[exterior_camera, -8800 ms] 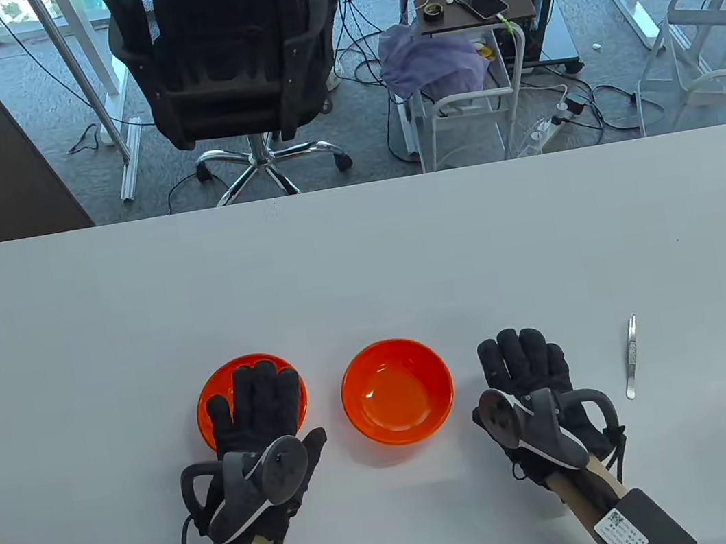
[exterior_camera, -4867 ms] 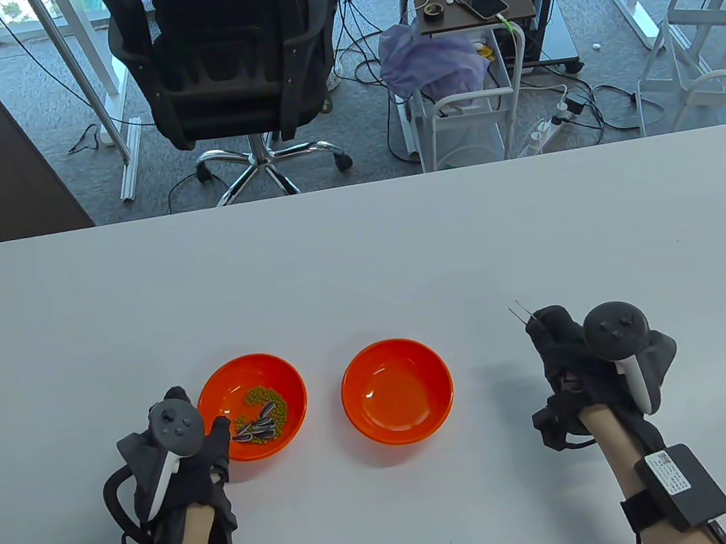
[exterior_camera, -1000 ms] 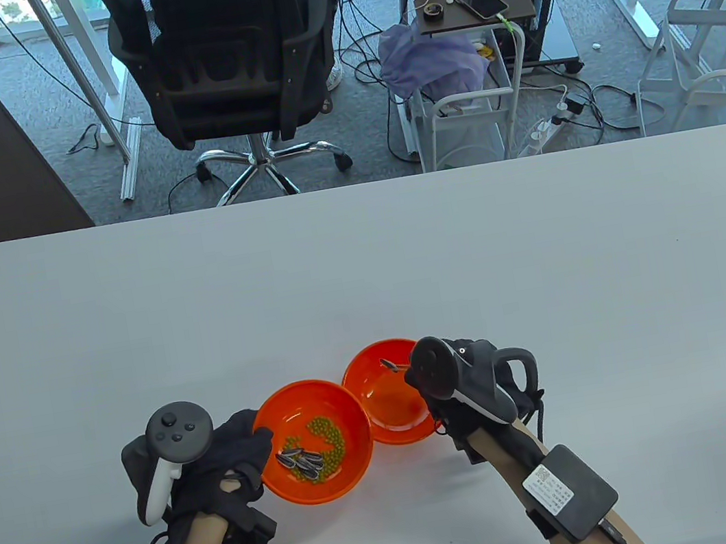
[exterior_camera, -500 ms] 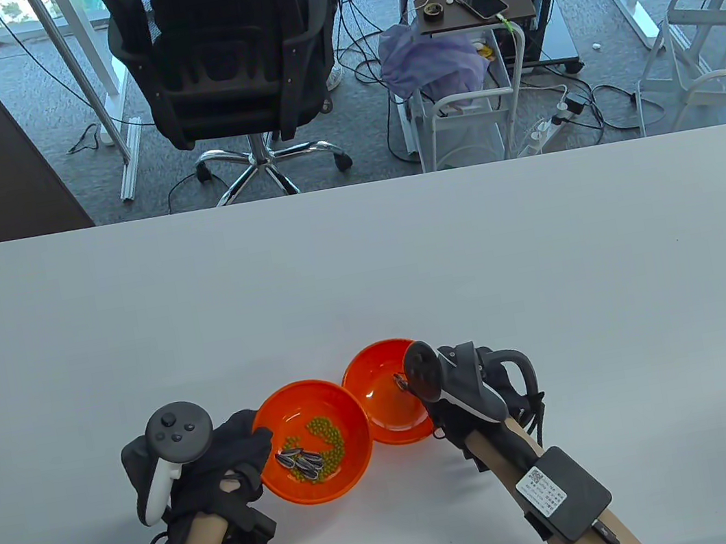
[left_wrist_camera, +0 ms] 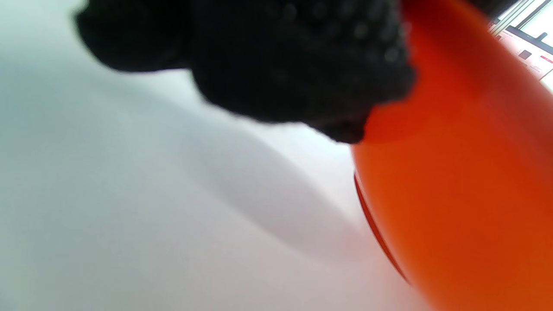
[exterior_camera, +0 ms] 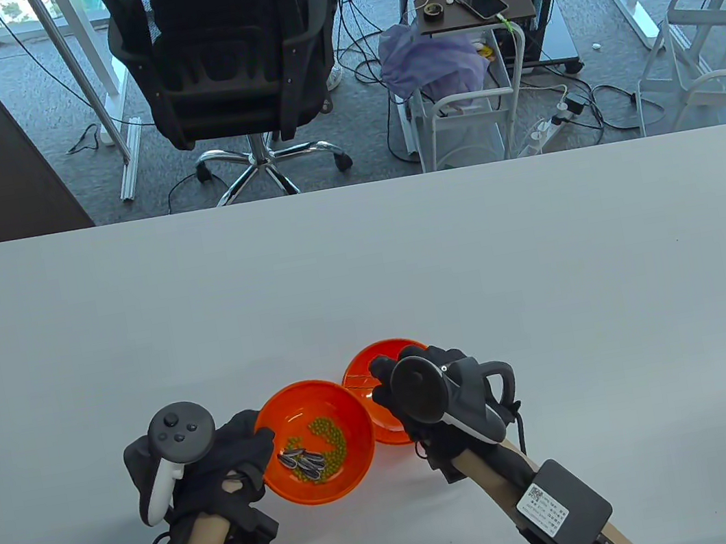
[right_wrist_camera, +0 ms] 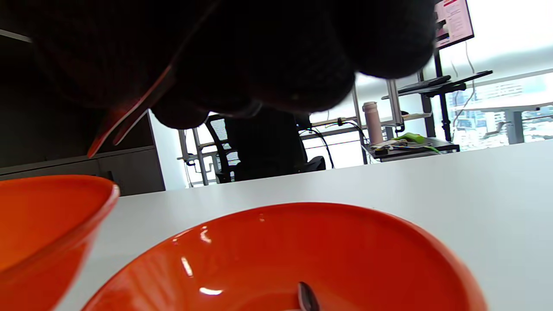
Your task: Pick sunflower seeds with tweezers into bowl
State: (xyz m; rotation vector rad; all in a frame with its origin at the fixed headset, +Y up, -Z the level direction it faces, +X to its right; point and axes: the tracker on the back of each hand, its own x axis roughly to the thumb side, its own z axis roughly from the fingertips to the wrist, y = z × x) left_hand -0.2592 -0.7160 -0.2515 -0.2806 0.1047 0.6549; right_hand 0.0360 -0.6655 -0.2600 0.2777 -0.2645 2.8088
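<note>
Office bay, white desk (exterior_camera: 543,269).

Sunflower seeds (exterior_camera: 301,462): striped cluster beside green peas (exterior_camera: 327,439) in the source bowl (exterior_camera: 307,392), tilted and raised toward the right grip, likely to shorten each carry.

One seed (right_wrist_camera: 306,298) lies in the receiving bowl (right_wrist_camera: 389,242), directly below the right grip.

Tweezers (right_wrist_camera: 125,119): tips slightly parted, nothing between them.

Right hand (exterior_camera: 418,395): grip closed around the tweezers.

Left hand (exterior_camera: 228,461): fingers (left_wrist_camera: 302,65) pinching the source bowl's rim to steady it.

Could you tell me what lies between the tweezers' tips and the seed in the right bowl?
Nothing: in the right wrist view, open air separates the tweezers from the sunflower seed.
</note>
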